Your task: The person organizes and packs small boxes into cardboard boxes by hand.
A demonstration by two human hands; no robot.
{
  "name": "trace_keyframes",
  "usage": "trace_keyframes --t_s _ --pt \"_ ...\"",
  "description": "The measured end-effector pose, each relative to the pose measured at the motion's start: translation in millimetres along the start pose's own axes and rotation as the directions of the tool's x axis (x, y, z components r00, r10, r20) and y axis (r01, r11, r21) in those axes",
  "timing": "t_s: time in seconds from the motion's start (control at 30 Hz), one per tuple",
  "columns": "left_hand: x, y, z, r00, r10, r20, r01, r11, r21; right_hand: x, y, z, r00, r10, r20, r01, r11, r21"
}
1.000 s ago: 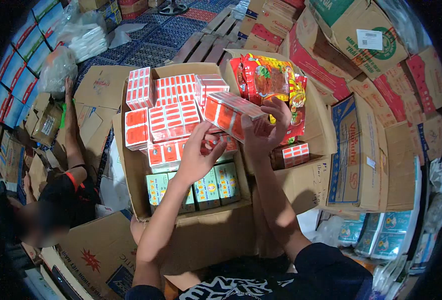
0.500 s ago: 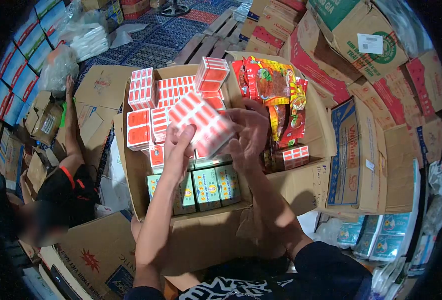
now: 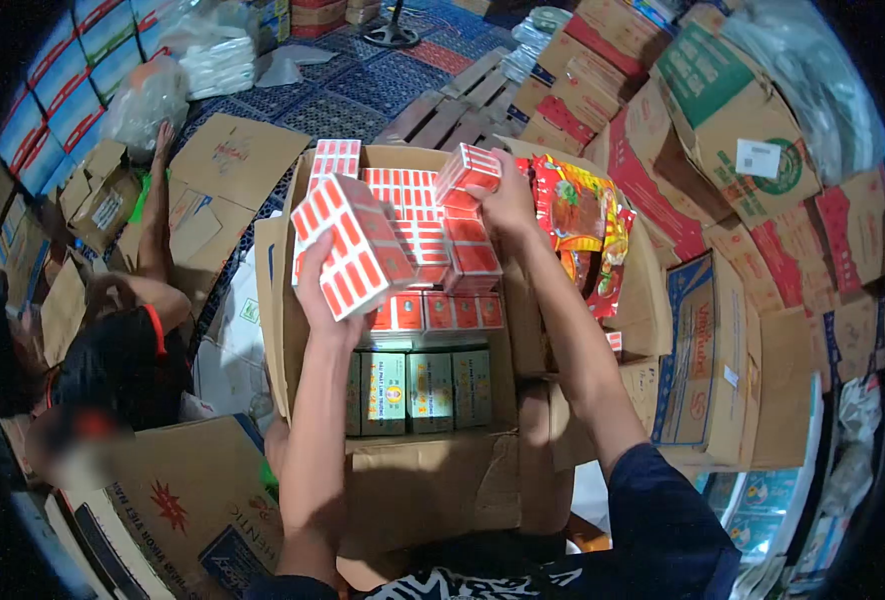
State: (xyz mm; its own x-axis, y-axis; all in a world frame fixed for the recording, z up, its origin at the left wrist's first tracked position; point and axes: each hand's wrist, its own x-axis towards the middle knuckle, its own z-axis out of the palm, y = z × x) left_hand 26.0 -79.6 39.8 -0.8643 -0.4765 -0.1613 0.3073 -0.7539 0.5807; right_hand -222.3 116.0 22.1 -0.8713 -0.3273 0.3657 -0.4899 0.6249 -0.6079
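dark blue matting [image 3: 343, 118] runs across the far floor, a slatted wooden pallet [image 3: 463, 100] lies on it, and printed cartons [image 3: 718, 110] are heaped to the right. from my end of the feed i see an open carton [image 3: 433, 485] straight ahead, green boxes [image 3: 418, 390] in a row at its near side and red-and-white packs [image 3: 403, 205] stacked beyond them. my left hand [image 3: 329, 312] is clamped on a larger block [image 3: 358, 248] of red-and-white packaging; the block sits tilted above the carton's left part, rising past the thumb and reaching out to the right of the palm. my right hand [image 3: 511, 205] is closed around the right end of a smaller pack [image 3: 463, 168], which juts out leftward from the fingers just over the stack; i cannot tell whether its underside touches what lies below. my hands are well apart, with stacked packs between them. just right of the right hand, red food bags [image 3: 573, 205] lie in a second carton [image 3: 645, 300]. off to the left, another person's arm [image 3: 156, 235] stretches beside flattened cardboard [image 3: 238, 160].
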Motion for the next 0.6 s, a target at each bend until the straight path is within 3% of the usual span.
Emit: trace_keyframes --t_s 0.1,0.17,0.2,0.23,0.27,0.3,0.4,0.47,0.6 --pt "10 15 -13 0.992 0.126 -0.021 -0.128 0.977 -0.172 8 -3 13 0.983 -0.167 -0.076 0.163 0.985 -0.056" --pt "9 23 -16 0.989 0.147 -0.015 -0.147 0.972 -0.185 8 -9 20 0.965 -0.239 -0.111 0.231 0.969 -0.086" --pt "7 27 -17 0.987 0.162 -0.001 -0.159 0.968 -0.193 9 -17 27 0.997 -0.077 -0.031 0.081 0.979 0.186" --pt "6 30 -18 0.984 0.177 0.016 -0.171 0.965 -0.198 10 -29 35 0.994 0.064 0.087 -0.096 0.897 0.431" --pt "7 30 -21 0.984 0.179 0.014 -0.173 0.965 -0.195 13 -37 46 0.958 0.165 0.233 -0.278 0.732 0.623" --pt "9 28 -25 0.983 0.185 -0.007 -0.183 0.964 -0.193 15 -46 58 0.958 0.163 0.236 -0.278 0.730 0.625" --pt "12 25 -29 0.979 0.198 -0.047 -0.203 0.960 -0.192 34 -47 110 0.956 0.095 0.277 -0.245 0.779 0.577" --pt "9 24 -25 0.986 0.161 -0.037 -0.165 0.972 -0.169 52 -34 147 0.990 -0.006 0.144 -0.029 0.970 0.241" --pt "7 21 -20 0.991 0.129 -0.036 -0.132 0.988 -0.080 55 -41 161 0.996 -0.055 0.075 0.053 0.998 0.035"
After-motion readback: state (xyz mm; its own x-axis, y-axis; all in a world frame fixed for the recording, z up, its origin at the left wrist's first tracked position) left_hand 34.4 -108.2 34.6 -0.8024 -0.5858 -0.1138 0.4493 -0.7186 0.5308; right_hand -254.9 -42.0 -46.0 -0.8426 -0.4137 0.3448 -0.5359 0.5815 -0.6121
